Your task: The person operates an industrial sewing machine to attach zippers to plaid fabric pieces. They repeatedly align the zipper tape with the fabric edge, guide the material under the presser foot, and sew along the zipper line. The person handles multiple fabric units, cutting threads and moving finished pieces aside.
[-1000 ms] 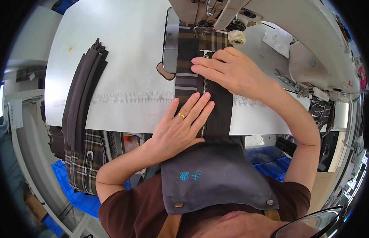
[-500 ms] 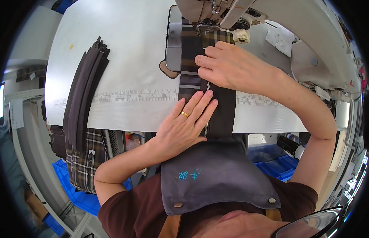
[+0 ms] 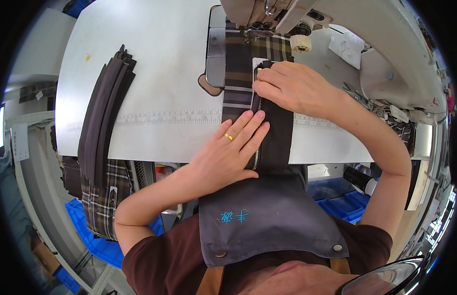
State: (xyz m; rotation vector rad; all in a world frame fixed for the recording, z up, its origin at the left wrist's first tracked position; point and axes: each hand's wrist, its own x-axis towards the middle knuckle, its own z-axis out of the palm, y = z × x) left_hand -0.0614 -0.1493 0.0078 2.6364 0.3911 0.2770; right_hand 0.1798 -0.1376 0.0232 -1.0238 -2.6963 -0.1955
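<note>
A length of brown, black and white plaid fabric (image 3: 237, 81) lies on the white table, its far end under the sewing machine head (image 3: 260, 29). Along it runs a dark strip with a metal zipper (image 3: 257, 160), reaching down to my apron. My left hand (image 3: 226, 152) rests flat beside the zipper, fingers stretched and fingertips on the fabric. With bent fingers, my right hand (image 3: 290, 88) pinches the dark zipper tape near its far end; the fingertips are partly hidden. A white-edged opening (image 3: 256, 63) shows in the plaid beside that hand.
Dark fabric strips (image 3: 103, 113) lie stacked at the table's left, above hanging plaid pieces (image 3: 98, 209). A grey metal plate (image 3: 215, 46) borders the fabric's left side. Scissors (image 3: 357, 94) lie at right near the machine. Blue bins (image 3: 344, 205) stand below the table.
My right hand has moved slightly right and down, its fingers now curled on the zipper tape. The white-edged opening has come into view. My left hand is almost still.
</note>
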